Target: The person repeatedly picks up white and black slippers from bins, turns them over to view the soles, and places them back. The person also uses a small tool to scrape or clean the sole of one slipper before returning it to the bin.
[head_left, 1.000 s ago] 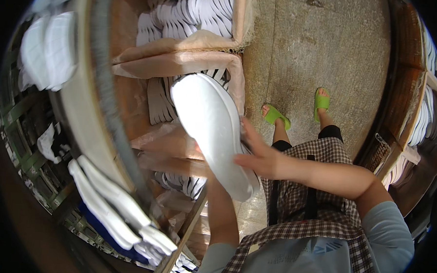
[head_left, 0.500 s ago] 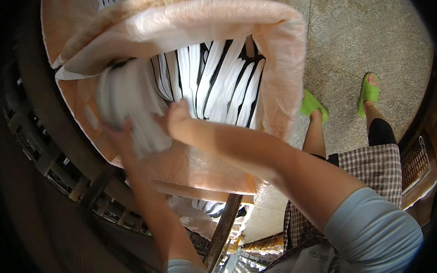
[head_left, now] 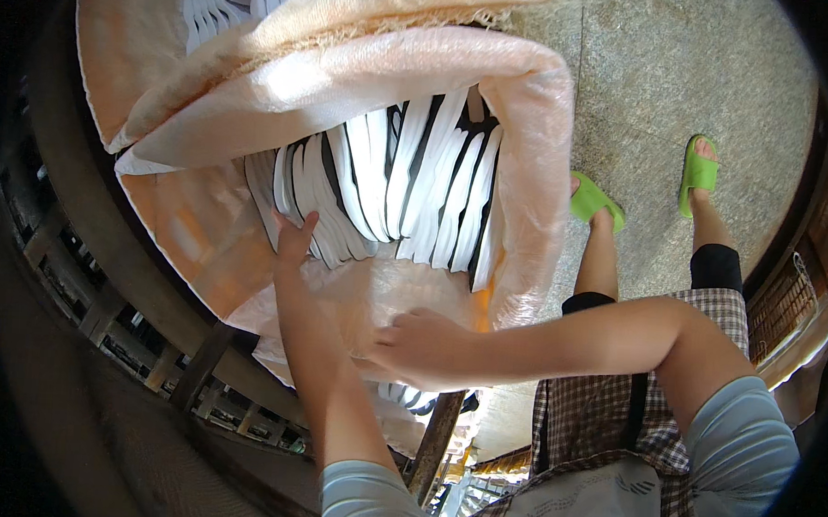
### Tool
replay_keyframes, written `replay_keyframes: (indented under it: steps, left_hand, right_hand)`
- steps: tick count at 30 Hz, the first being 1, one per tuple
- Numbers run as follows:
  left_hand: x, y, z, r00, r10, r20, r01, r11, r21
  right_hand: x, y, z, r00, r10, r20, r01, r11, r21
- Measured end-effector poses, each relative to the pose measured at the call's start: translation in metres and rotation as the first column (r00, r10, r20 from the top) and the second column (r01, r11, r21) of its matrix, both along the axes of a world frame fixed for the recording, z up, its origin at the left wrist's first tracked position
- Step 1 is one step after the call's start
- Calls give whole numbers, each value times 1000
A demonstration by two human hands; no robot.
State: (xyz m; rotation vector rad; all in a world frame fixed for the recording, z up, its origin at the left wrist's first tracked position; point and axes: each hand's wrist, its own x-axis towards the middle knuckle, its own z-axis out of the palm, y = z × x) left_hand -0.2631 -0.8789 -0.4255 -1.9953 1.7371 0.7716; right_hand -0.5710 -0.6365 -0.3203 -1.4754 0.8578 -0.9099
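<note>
A pinkish-white woven sack lies with its mouth spread wide. Inside, white shoe soles with black parts stand packed on edge in a curved row. My left hand reaches into the sack, thumb and finger apart, touching the nearest soles at the row's left end. Its other fingers are partly hidden. Closer to me, my right hand is closed at the sack's near side, its curled fingers apparently gripping the plastic fabric there.
Another sack with similar white soles stands beyond. A dark slatted frame runs along the left, with a bar below the sack. On the right, my feet in green slippers stand on the speckled floor.
The blurred bunch of soles between my hands now sits at the left of the row. My right hand has drawn back toward me to the sack's near side; my left stays by the soles.
</note>
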Motion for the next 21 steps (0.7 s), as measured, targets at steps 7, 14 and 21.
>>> replay_keyframes:
  steps: [7,14,21]
  left_hand:
    - [-85,84,46,994,-45,98,83,894,-441]
    - [-322,296,200,936,-10,-351,-48,987,-154]
    - [-388,266,512,265,-153,-952,328,943,-60]
  right_hand:
    - [-112,96,11,974,177,-139,-146,967,209]
    - [-215,150,89,943,-54,-328,132,966,222]
    - [-250,160,188,911,-136,-389,229,951,205]
